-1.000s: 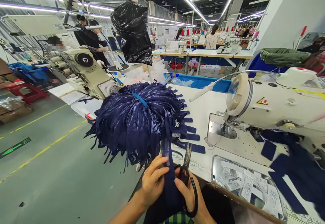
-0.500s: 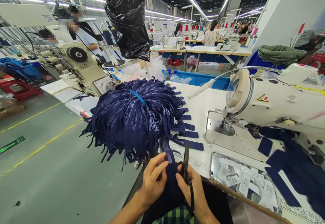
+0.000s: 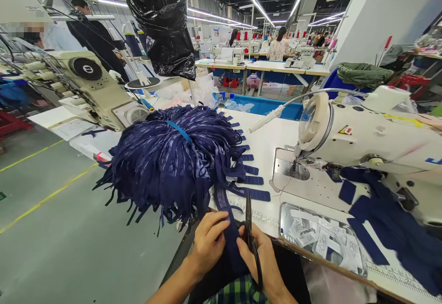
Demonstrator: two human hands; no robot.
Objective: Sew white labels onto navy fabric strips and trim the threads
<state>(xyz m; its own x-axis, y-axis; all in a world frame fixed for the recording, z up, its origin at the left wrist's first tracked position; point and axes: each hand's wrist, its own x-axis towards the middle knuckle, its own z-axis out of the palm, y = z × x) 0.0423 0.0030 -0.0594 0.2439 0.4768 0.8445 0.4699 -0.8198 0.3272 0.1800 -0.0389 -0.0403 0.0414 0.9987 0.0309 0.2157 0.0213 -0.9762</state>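
Navy strip, one: between both hands, at the near side of banded bundle. Left hand: fingers pinching strip's left edge. Right hand: fingers at its right edge, gripping black scissors.

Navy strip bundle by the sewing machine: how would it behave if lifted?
Probably floppy: the navy strip bundle droops around its sides, with ends dangling. It would likely sag or splay, since the only tie visible is a narrow blue band across the top. Possibly fairly heavy for fabric, as many strips are packed densely together.
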